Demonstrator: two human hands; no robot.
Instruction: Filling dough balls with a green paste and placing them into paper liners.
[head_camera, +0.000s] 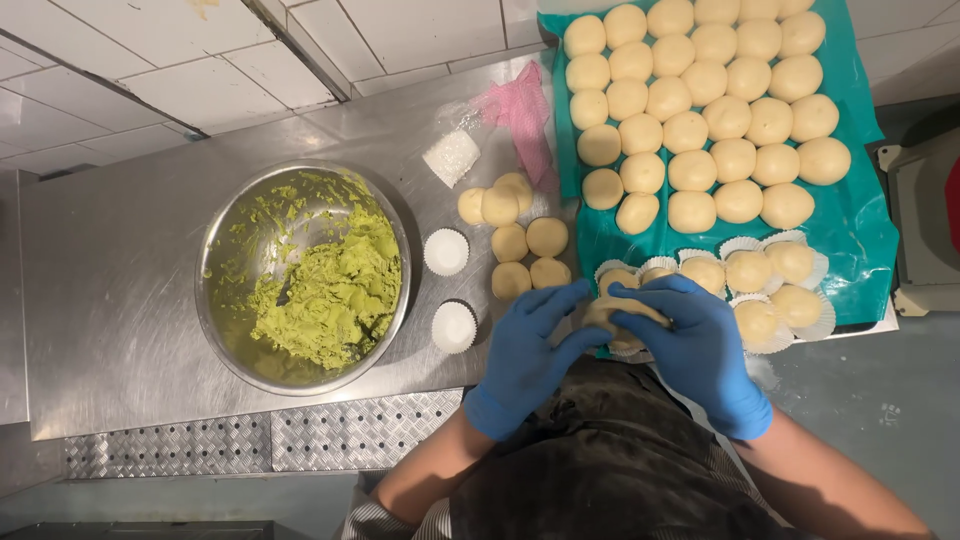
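Both my hands wear blue gloves and close together around one pale dough ball (612, 314) near the table's front edge. My left hand (530, 350) cups it from the left, my right hand (690, 345) from the right. A steel bowl (225, 230) of green filling (330, 295) sits to the left. Several loose dough balls (520, 240) lie between the bowl and my hands. Two empty white paper cups (446, 251) (454, 327) stand beside the bowl.
A teal-lined tray (860, 230) at the right holds many dough balls (700, 110) in rows, plus several in paper cups (775, 275) along its near edge. A pink cloth (522, 110) and a small white packet (452, 157) lie on the steel table (110, 300).
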